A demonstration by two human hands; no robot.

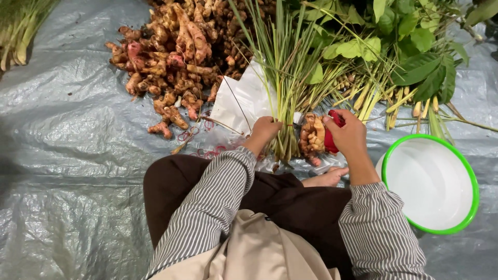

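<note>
The person sat on a grey plastic sheet [67, 155] on the floor and looked to be tying a little bundle together. The left hand [265, 129] was closed around a bunch of lemongrass stalks [282, 103], fingers wrapped tight near the bottom ends. Just beside the stalks sat a knobbly piece of ginger root [313, 136], touching them. The right hand [348, 134] was curled around something red [334, 124]; I could not tell what it was, maybe a band. The next move, I think, needed both hands to stay tight so the stalks and root would not slip apart. A big pile of roots [171, 57] lay further off, leafy branches [404, 46] at the right, and a white bowl with a green rim [469, 171] stood near the right arm.
</note>
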